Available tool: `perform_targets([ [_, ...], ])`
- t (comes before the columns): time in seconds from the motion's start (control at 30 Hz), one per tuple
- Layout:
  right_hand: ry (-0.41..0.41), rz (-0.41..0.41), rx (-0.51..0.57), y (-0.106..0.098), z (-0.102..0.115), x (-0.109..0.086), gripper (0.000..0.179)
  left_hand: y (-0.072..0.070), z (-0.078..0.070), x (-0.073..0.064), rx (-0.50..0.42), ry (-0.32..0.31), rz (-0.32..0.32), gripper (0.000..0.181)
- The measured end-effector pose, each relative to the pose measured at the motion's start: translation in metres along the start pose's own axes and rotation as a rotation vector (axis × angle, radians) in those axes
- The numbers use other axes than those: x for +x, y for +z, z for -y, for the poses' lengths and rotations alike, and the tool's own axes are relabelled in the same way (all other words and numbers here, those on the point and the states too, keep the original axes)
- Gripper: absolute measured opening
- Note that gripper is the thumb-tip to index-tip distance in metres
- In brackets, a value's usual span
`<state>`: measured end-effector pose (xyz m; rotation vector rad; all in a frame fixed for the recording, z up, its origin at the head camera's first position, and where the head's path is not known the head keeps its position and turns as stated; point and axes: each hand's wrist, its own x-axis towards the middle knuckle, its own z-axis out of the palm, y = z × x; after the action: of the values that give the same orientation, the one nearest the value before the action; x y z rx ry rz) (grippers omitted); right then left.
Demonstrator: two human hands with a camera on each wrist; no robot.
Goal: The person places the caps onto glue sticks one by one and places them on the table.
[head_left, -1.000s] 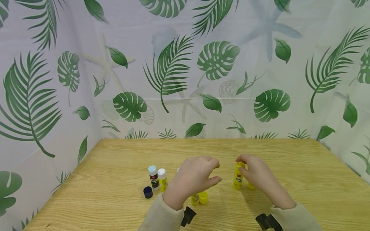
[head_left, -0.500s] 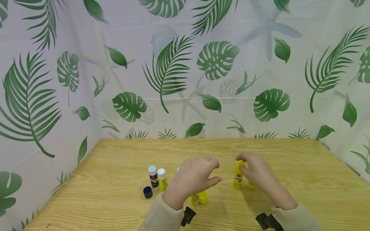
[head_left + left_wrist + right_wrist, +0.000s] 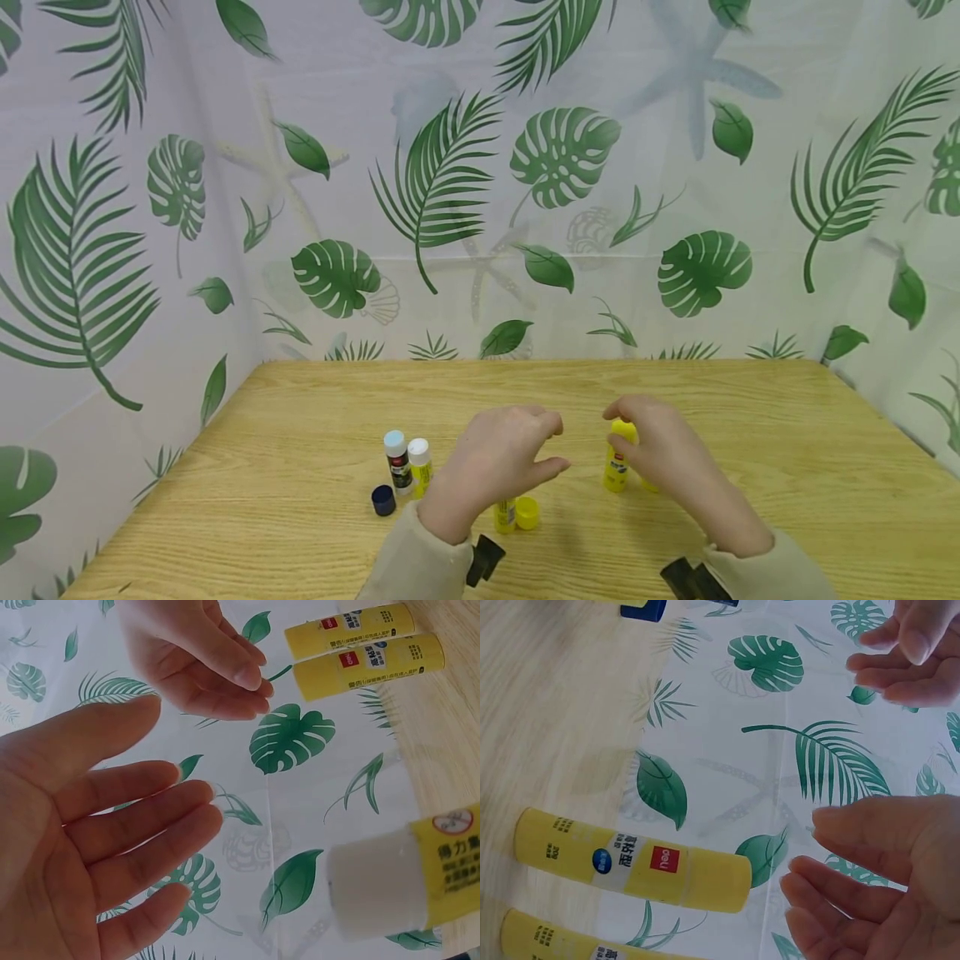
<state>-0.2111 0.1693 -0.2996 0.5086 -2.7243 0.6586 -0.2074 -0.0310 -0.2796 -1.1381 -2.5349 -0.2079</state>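
My left hand (image 3: 498, 458) hovers over the middle of the table, fingers loosely bent and nothing in them. Below it stand a yellow glue stick (image 3: 505, 517) and a yellow cap (image 3: 528, 513), partly hidden by the hand. In the left wrist view a white-capped glue stick (image 3: 375, 885) is close by the fingers. My right hand (image 3: 660, 446) hangs near the tops of two yellow glue sticks, its fingers relaxed and holding nothing. The nearer glue stick (image 3: 634, 859) stands upright with a red label; the second (image 3: 562, 941) is beside it, mostly hidden in the head view.
Left of my hands stand a black-labelled glue stick (image 3: 399, 462) with a light blue top and a yellow one (image 3: 421, 467) with a white cap. A navy cap (image 3: 383, 500) lies before them. A leaf-patterned sheet (image 3: 480, 208) surrounds the wooden table (image 3: 300, 542).
My right hand has shifted slightly left, its fingertips now overlapping the yellow glue stick differently. The left hand has drifted a little left. The glue sticks and caps stand where they were.
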Motion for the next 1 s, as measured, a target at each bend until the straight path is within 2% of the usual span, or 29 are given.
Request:
perform_targets([
  [0.2,-0.025,0.021,-0.018,-0.001,0.005,-0.002,0.021,-0.004,0.005,-0.002,-0.003,-0.051,0.042,0.026],
  [0.5,0.003,0.083,-0.012,-0.003,0.015,-0.002,0.026,-0.011,0.012,-0.006,-0.071,-0.137,0.134,0.029],
  [0.77,0.003,0.111,0.005,-0.001,0.015,-0.003,0.024,-0.009,0.013,-0.007,-0.089,-0.208,0.291,0.033],
  [1.0,0.020,0.138,0.025,0.001,0.014,-0.003,0.023,-0.005,0.012,-0.006,-0.136,-0.252,0.396,0.034],
])
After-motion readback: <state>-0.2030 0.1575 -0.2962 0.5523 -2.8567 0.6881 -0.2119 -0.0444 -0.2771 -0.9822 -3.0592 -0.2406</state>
